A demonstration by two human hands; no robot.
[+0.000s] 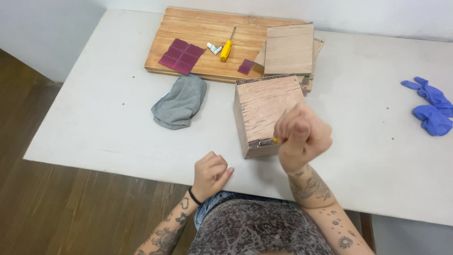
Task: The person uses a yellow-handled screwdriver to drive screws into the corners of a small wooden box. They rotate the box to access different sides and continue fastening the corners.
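My right hand [301, 136] is closed around a small tool with a yellow tip, its metal end touching the near edge of a wooden box [266, 108] on the white table [113, 118]. My left hand [212, 174] rests as a loose fist on the table's near edge, left of the box, holding nothing I can see. The tool's handle is mostly hidden inside my right fist.
A large wooden board [207, 33] at the back carries purple square sheets [181, 55], a yellow-handled screwdriver [227, 47], a small white tube [213, 47] and stacked wood panels [289, 48]. A grey cloth [180, 101] lies left of the box. Blue gloves [432, 106] lie far right.
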